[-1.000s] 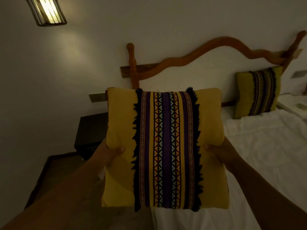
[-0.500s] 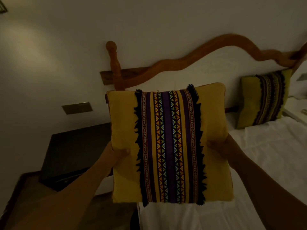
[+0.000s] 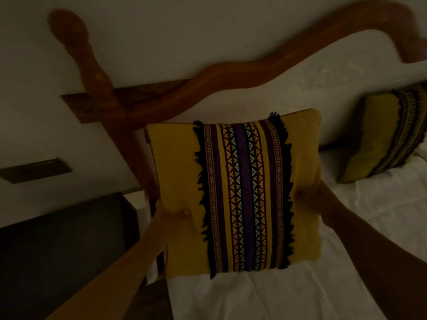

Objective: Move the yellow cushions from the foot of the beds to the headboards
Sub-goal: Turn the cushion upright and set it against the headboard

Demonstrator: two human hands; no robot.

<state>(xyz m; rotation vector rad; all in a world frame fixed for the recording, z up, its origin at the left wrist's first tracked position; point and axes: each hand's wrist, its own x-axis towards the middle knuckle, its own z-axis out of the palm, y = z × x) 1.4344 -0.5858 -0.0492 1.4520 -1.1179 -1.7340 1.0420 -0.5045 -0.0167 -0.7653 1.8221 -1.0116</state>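
Note:
I hold a yellow cushion (image 3: pixel 175 181) with a purple patterned band and black fringe upright in front of me, over the head end of the bed. My left hand (image 3: pixel 169 215) grips its left edge with the thumb on the front. Gripping the right edge is my right hand (image 3: pixel 316 199). The cushion's top reaches the white pillow below the wavy wooden headboard (image 3: pixel 231 72). A second yellow cushion (image 3: pixel 379 137) leans upright against the headboard at the right.
The bed has white sheets (image 3: pixel 369 227). A dark bedside table (image 3: pixel 64 245) stands at the left, beside the bed. A turned wooden bedpost (image 3: pixel 92 65) rises at the headboard's left end. A dark wall plate (image 3: pixel 34 169) sits on the left wall.
The cushion, held in both hands, has moved forward toward the headboard, which now looks larger and closer. The view has dropped lower over the bed.

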